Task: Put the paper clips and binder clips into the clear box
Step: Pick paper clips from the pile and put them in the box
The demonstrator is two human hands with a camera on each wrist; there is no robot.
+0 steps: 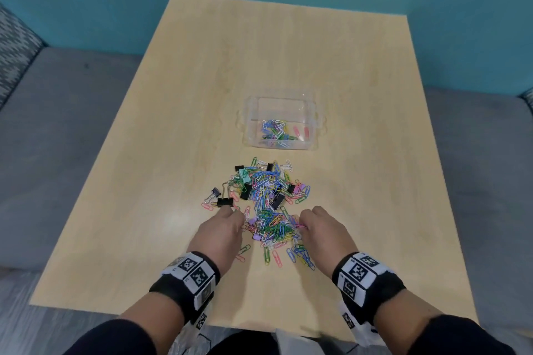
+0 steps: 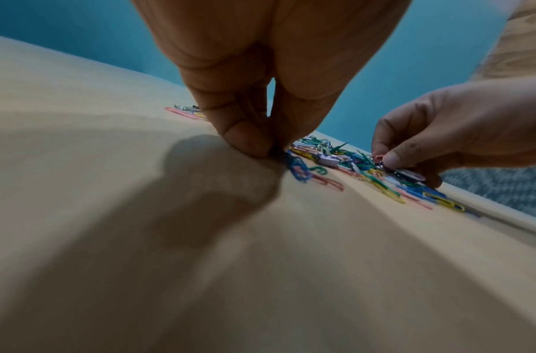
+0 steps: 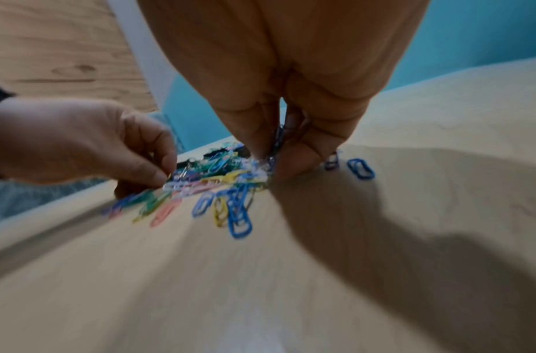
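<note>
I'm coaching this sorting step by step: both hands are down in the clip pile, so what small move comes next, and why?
Probably lift both hands toward the clear plastic box: the left hand and right hand each pinch coloured paper clips from the pile, and the box beyond it holds only a few.

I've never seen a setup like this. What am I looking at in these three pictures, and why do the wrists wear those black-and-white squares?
No machine here: a person works with bare hands. The top picture comes from a camera on the head; the other two from cameras strapped to each wrist, inside those patterned bands, whose purpose the pictures don't show. On the wooden table lies a pile of coloured paper clips mixed with binder clips. Beyond it stands a clear box, already holding some clips. The left hand and right hand each pinch clips at the pile's near edge.
</note>
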